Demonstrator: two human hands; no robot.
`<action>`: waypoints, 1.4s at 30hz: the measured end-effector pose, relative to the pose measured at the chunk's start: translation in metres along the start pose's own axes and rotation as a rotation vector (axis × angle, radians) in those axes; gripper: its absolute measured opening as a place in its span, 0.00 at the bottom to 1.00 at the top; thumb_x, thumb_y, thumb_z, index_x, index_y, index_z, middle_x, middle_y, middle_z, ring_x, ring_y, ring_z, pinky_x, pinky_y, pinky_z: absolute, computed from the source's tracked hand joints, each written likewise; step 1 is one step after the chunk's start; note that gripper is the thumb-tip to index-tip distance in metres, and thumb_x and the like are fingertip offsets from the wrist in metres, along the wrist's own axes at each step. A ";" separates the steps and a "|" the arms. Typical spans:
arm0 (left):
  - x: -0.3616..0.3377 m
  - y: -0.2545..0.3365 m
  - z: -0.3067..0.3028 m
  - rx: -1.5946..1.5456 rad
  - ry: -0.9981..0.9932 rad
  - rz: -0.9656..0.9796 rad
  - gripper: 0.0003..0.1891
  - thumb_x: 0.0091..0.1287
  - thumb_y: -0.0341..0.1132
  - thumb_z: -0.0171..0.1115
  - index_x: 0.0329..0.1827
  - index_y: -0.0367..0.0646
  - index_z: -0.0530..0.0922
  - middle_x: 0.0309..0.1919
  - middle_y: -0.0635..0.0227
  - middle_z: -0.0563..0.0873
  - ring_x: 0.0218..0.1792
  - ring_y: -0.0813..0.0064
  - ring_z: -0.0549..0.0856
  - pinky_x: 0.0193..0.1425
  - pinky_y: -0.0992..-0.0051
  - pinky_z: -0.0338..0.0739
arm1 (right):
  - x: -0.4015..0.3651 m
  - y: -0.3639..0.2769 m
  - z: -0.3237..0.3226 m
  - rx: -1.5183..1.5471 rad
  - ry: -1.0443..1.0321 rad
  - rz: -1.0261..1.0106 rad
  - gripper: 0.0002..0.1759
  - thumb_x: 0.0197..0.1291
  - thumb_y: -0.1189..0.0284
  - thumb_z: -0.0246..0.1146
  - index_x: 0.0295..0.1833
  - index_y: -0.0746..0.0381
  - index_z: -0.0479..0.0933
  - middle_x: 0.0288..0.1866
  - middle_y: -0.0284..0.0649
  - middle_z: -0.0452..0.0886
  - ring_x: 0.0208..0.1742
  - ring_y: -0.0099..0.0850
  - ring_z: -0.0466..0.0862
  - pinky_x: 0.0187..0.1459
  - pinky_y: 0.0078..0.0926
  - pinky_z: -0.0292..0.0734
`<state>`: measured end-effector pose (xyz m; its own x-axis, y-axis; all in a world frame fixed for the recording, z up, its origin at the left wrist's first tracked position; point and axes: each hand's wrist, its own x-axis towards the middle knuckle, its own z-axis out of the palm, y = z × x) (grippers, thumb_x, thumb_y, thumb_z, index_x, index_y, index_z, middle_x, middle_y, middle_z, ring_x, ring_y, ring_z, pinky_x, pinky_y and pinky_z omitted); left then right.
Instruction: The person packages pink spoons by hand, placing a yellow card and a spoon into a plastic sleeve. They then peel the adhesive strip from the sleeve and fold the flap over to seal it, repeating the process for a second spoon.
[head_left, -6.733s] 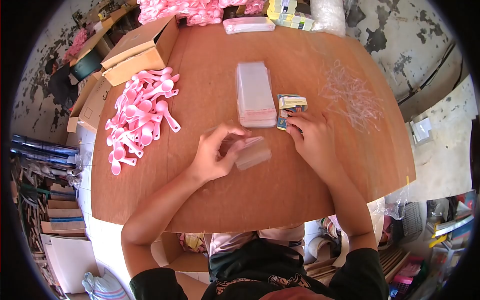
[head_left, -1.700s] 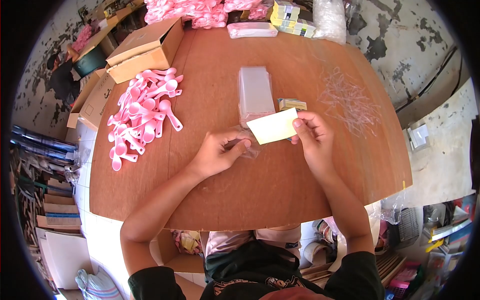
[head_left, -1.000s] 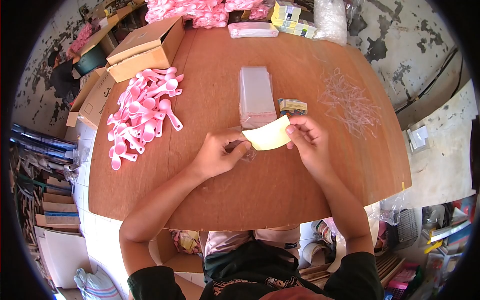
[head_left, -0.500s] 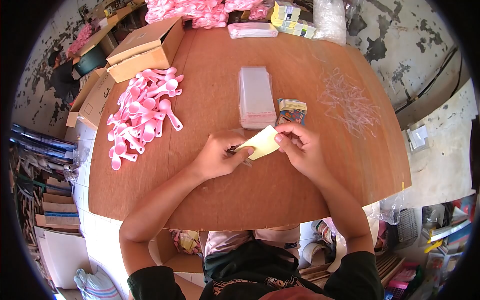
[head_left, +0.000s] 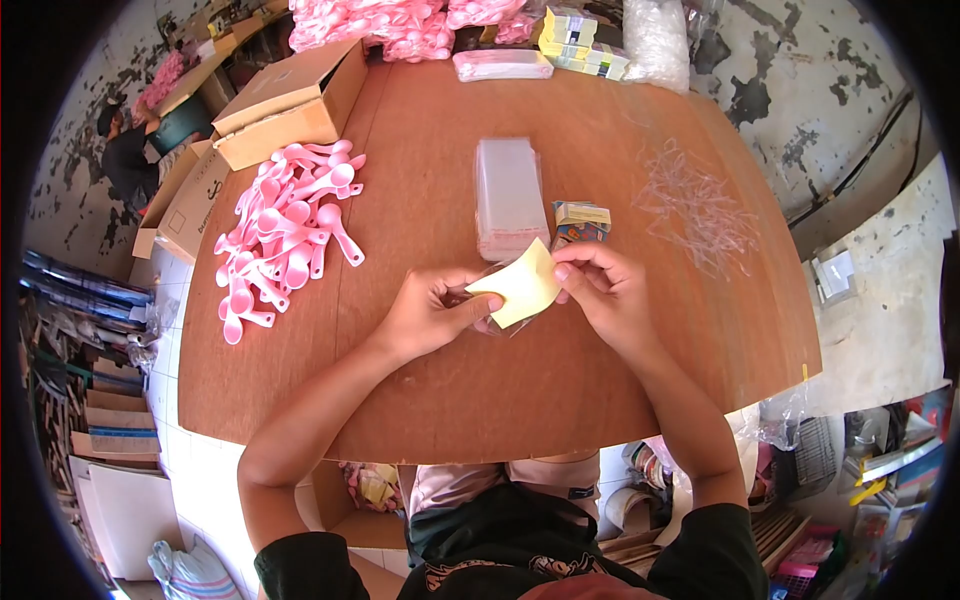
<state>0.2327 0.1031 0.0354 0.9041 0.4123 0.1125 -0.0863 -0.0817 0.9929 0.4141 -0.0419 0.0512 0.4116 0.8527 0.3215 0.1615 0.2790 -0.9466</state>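
Observation:
A pale yellow paper (head_left: pixel 518 287) is held between my two hands near the front of the wooden table. My left hand (head_left: pixel 436 312) pinches its left edge, with a clear plastic bag (head_left: pixel 522 327) partly visible beneath it. The fingers of my right hand (head_left: pixel 603 287) grip the paper's right corner. Just beyond lies a stack of clear plastic bags (head_left: pixel 511 195). A small stack of printed cards (head_left: pixel 583 219) is beside it, behind my right hand.
Pink plastic spoons (head_left: pixel 296 215) are heaped on the table's left, before a cardboard box (head_left: pixel 290 105). Clear plastic strips (head_left: pixel 697 208) lie at right. Pink bundles (head_left: pixel 385 28) and yellow card stacks (head_left: pixel 578 42) line the far edge. Another person (head_left: pixel 130 160) is at far left.
The yellow paper has turned more toward the camera and looks wider and bent. More of the clear bag shows below it. The person at far left has leaned further into view.

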 end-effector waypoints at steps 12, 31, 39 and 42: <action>-0.003 0.012 -0.003 -0.391 -0.238 -0.410 0.22 0.67 0.44 0.65 0.56 0.37 0.75 0.41 0.61 0.86 0.32 0.74 0.88 0.34 0.80 0.83 | 0.001 -0.004 -0.001 -0.034 -0.010 0.074 0.07 0.65 0.74 0.63 0.44 0.67 0.79 0.35 0.34 0.82 0.33 0.16 0.78 0.31 0.15 0.74; -0.006 0.019 0.009 -0.330 -0.197 -0.374 0.19 0.71 0.42 0.60 0.58 0.36 0.75 0.40 0.62 0.86 0.33 0.76 0.87 0.35 0.79 0.83 | 0.001 -0.001 0.000 -0.051 -0.016 0.077 0.06 0.65 0.77 0.63 0.43 0.69 0.79 0.33 0.35 0.82 0.31 0.16 0.78 0.30 0.14 0.72; -0.008 -0.011 0.017 -0.194 -0.134 -0.128 0.12 0.72 0.34 0.59 0.51 0.35 0.79 0.33 0.76 0.84 0.30 0.94 0.76 0.31 0.86 0.68 | -0.001 -0.005 0.000 -0.045 -0.050 0.047 0.05 0.64 0.79 0.63 0.43 0.70 0.79 0.32 0.35 0.82 0.31 0.16 0.79 0.31 0.13 0.72; -0.007 -0.005 0.015 -0.233 -0.164 -0.184 0.12 0.72 0.33 0.58 0.54 0.35 0.78 0.39 0.71 0.86 0.38 0.90 0.81 0.40 0.84 0.76 | -0.002 0.000 0.000 -0.062 -0.092 0.047 0.05 0.63 0.78 0.64 0.41 0.69 0.80 0.33 0.34 0.82 0.32 0.16 0.79 0.31 0.13 0.72</action>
<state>0.2328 0.0870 0.0295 0.9670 0.2481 -0.0579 0.0080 0.1975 0.9803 0.4128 -0.0435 0.0501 0.3364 0.9019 0.2710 0.2008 0.2125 -0.9563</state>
